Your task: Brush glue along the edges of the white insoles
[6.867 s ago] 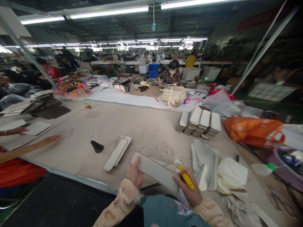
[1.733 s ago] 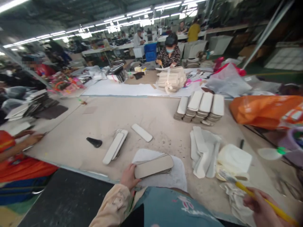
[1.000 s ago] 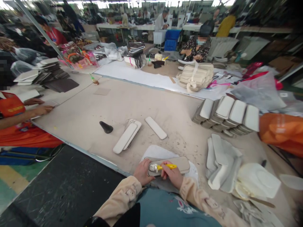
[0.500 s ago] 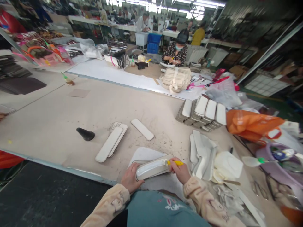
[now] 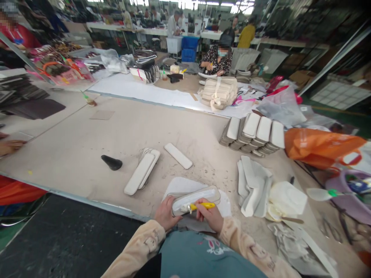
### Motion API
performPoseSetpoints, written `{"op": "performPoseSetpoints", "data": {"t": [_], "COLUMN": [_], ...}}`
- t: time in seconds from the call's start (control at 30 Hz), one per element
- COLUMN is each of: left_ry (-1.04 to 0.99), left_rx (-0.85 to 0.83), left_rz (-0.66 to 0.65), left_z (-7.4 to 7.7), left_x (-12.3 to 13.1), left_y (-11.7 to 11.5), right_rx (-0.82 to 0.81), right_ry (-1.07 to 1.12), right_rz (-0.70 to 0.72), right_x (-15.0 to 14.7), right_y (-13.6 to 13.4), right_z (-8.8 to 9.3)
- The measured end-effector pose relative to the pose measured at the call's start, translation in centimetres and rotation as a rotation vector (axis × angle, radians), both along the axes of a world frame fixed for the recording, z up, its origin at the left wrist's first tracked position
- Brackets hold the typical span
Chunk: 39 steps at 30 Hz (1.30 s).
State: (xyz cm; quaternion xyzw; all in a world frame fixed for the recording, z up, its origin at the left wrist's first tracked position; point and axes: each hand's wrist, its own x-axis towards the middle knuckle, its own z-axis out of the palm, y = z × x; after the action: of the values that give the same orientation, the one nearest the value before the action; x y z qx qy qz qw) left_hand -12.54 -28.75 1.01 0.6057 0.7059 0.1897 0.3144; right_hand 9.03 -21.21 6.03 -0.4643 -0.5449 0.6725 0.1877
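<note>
My right hand (image 5: 211, 217) is closed around the yellow handle of a brush (image 5: 208, 205). Its bristles rest near the left end of a long, round-ended pale panel (image 5: 211, 191), which has a wet white, glue-like coat along its middle. Thumb and fingers of my left hand (image 5: 165, 214) grip that panel's left end. More such pieces lie beneath it, on a white sheet (image 5: 179, 183). Beyond my left hand is a fanned stack of similar panels (image 5: 140, 173), with a single narrow strip (image 5: 178, 156) beside it.
A black curved object (image 5: 111, 162) lies to the left. Bundled panels (image 5: 252, 131) stand at the back right, near folded pale pieces (image 5: 253, 185) and a whitish container (image 5: 288, 199). A purple basin (image 5: 337, 183) sits far right. Across the table, a masked person (image 5: 216, 61) works.
My right hand has moved the brush leftward along the panel, towards my left hand. My left hand keeps its grip. The whole view has shifted slightly.
</note>
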Motion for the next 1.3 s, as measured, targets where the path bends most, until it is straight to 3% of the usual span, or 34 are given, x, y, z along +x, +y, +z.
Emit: {"op": "performPoseSetpoints", "data": {"t": [0.13,0.27,0.63,0.77,0.9,1.13,1.3], "left_ry": [0.030,0.030,0.072,0.083,0.101,0.094,0.068], "left_rx": [0.007,0.021,-0.071,-0.071,-0.074,-0.067,-0.050], "left_rz": [0.000,-0.015,-0.032,-0.034,-0.029,-0.025,-0.032], "left_z": [-0.1,0.0,-0.3,0.0,0.1,0.0,0.2], "left_x": [0.1,0.1,-0.2,-0.1,-0.1,0.0,0.1], "left_y": [-0.1,-0.1,0.2,0.4,0.4,0.3,0.4], "right_rx": [-0.012,0.040,0.274,0.326,0.240,0.052,0.071], "right_ry": [0.000,-0.067,-0.387,-0.425,-0.257,-0.009,0.003], "right_rz": [0.099,0.066,-0.141,-0.235,-0.254,-0.008,0.123], "right_x": [-2.0,-1.6,7.5,9.0,6.8,-0.7,-2.5], "right_y": [-0.4,0.1,4.2,4.5,3.4,1.1,0.7], "right_z": [-0.9,-1.3,-0.1,0.5,0.8,-0.1,-0.6]}}
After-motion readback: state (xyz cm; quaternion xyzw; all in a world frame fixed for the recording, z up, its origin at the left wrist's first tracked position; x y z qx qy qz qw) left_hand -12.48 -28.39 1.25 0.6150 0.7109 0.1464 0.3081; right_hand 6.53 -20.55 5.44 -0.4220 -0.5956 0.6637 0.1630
